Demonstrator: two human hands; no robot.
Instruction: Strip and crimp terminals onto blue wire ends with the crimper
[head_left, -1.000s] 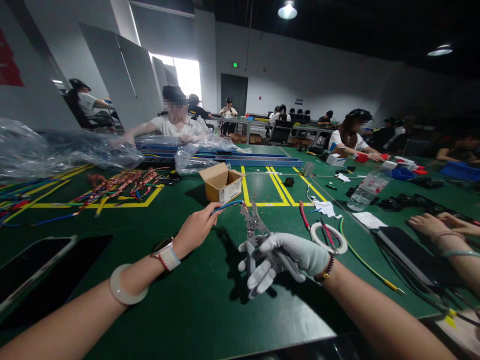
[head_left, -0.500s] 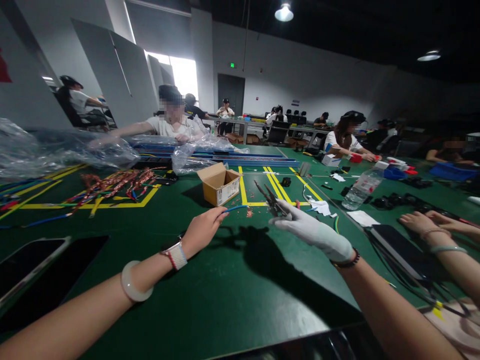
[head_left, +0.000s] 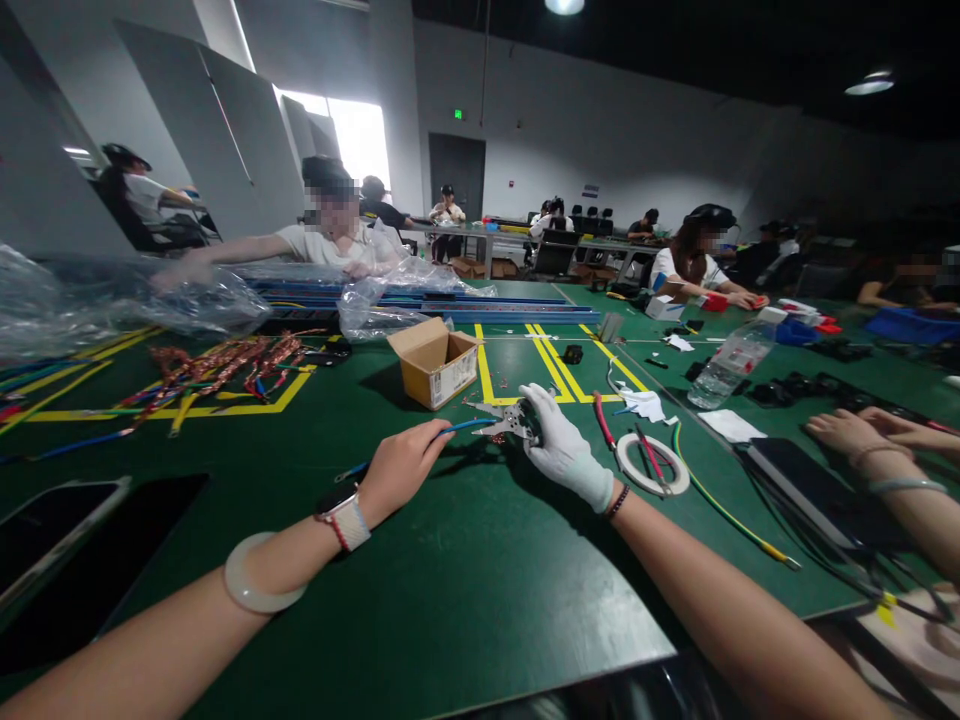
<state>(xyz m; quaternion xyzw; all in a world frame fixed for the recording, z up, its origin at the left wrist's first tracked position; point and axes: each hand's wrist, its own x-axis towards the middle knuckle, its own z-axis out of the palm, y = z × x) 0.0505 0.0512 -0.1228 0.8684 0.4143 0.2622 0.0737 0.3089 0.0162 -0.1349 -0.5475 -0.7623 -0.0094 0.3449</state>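
Head view: a green table (head_left: 420, 620) is in front of me, both hands above it.
Left hand: my bare left hand (head_left: 405, 465) is closed, pinching a blue wire (head_left: 469, 425) between thumb and fingers.
Right hand: my right hand (head_left: 566, 455), in a white glove, grips the handle end of metal pliers (head_left: 511, 420).
Pliers: their jaws are parted and point left; I cannot tell if the blades touch the wire.
Blue wire: one end reaches the jaws, between my hands; the other sticks out behind my left wrist.
Copper scraps (head_left: 498, 438): on the table, by the pliers.
Cardboard box (head_left: 442, 378): open, just beyond the pliers.
Right of my glove: a white ring (head_left: 682, 472) with a red-handled tool (head_left: 655, 458) across it, a red cable (head_left: 603, 420) beside it, and a yellow-green cable (head_left: 716, 512) running toward me.
Farther right: a plastic bottle (head_left: 731, 362) stands near a white paper (head_left: 726, 426); another person's hands (head_left: 855, 440) rest near a dark device (head_left: 814, 490).
Left side: copper-coloured strands (head_left: 225, 368) lie in a pile, clear plastic sheeting (head_left: 202, 305) beyond them.
Across the table: a person (head_left: 337, 235) in a white top reaches over the sheeting.
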